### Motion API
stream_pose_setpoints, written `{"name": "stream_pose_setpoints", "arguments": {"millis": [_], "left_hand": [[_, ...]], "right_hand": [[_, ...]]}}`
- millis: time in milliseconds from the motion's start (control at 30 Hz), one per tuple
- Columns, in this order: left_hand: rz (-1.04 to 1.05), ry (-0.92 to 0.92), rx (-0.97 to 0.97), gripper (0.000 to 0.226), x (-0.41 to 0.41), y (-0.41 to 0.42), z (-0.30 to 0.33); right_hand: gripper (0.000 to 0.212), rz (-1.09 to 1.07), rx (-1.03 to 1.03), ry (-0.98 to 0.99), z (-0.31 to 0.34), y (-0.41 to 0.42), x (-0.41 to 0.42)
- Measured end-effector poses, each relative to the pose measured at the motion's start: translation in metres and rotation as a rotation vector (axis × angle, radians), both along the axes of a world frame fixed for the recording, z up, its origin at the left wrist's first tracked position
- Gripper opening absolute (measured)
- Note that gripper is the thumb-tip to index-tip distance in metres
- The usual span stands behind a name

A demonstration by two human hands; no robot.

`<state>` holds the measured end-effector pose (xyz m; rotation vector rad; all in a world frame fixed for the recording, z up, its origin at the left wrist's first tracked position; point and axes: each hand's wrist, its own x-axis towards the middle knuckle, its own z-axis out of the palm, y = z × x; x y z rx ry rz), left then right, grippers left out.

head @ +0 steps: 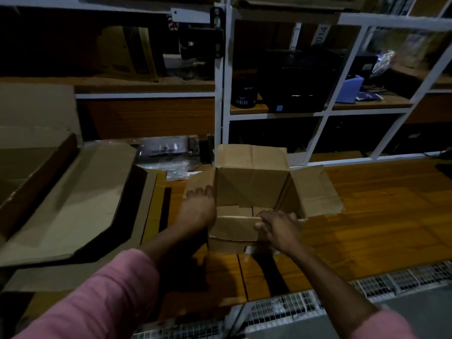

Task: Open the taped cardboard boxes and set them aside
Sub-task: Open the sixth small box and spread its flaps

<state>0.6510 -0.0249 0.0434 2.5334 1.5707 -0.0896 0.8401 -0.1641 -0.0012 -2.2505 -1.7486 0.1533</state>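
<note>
We've got the small cardboard box (252, 189) open on the table (381, 216), our left hand (197, 209) flat against its left side (steadying it, we reckon). Our right hand (281, 228) pinches the box's near flap (234, 227), likely folding it outward.

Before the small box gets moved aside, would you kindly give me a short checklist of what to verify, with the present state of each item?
1. Flaps of the small cardboard box open: far and right flaps are up or out, near flap is folded outward. Ok.
2. Right hand has a grip: fingers curl over the near flap. Ok.
3. Left hand has a grip: fingers lie straight on the left flap, not curled round it. Not ok.
4. Box empty: interior is dark. Cannot tell.
5. Room to set it down: bare wooden table to the right. Ok.
6. Large open box crowds the left side. Not ok for going left.
</note>
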Motion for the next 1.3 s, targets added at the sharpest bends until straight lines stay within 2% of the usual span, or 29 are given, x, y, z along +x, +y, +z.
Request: {"name": "stream_pose_setpoints", "arguments": {"millis": [67, 133, 233, 333, 400, 500, 600, 667, 800, 933, 1033, 1133, 1300], "left_hand": [[0.122, -0.37, -0.267, 0.049, -0.006, 0.003, -0.012], [0.19, -0.553, -0.351, 0.052, -0.004, -0.002, -0.02], [0.19, -0.571, -0.255, 0.056, -0.002, -0.01, -0.023], [0.183, -0.718, -0.226, 0.033, -0.006, -0.015, -0.028], [0.173, -0.771, -0.214, 0.033, -0.008, -0.021, -0.038], [0.134, -0.743, -0.207, 0.055, -0.011, -0.041, -0.066], [-0.019, -0.536, -0.007, 0.089, -0.011, -0.062, -0.097], [-0.044, -0.443, 0.03, 0.104, -0.012, -0.069, -0.104], [-0.018, -0.357, 0.034, 0.121, -0.012, -0.073, -0.106], [0.011, -0.355, -0.002, 0.129, -0.01, -0.074, -0.107], [-0.086, -0.52, -0.039, 0.137, -0.008, -0.068, -0.112], [-0.216, -0.664, -0.064, 0.146, -0.002, -0.058, -0.112], [-0.255, -0.562, 0.038, 0.141, 0.016, -0.041, -0.093]], "right_hand": [[0.012, -0.001, -0.016, -0.031, -0.001, 0.001, -0.002], [0.019, 0.004, -0.032, -0.082, -0.001, 0.0, -0.004], [0.026, 0.012, -0.037, -0.093, -0.004, 0.001, -0.002], [0.036, 0.014, -0.021, -0.056, -0.01, 0.001, 0.002], [0.039, -0.012, 0.081, -0.008, -0.015, -0.003, 0.002], [0.052, -0.085, 0.228, 0.038, -0.027, -0.012, -0.001], [0.053, -0.207, 0.379, 0.019, -0.034, -0.028, -0.006], [0.053, -0.353, 0.401, -0.015, -0.038, -0.039, -0.005], [0.092, -0.496, 0.282, 0.079, -0.048, -0.057, 0.012], [0.1, -0.354, 0.28, 0.263, -0.054, -0.06, 0.037], [0.101, -0.187, 0.254, 0.295, -0.057, -0.055, 0.051], [0.098, -0.112, 0.254, 0.27, -0.057, -0.048, 0.057], [0.096, -0.099, 0.336, 0.238, -0.045, -0.037, 0.053]]}}
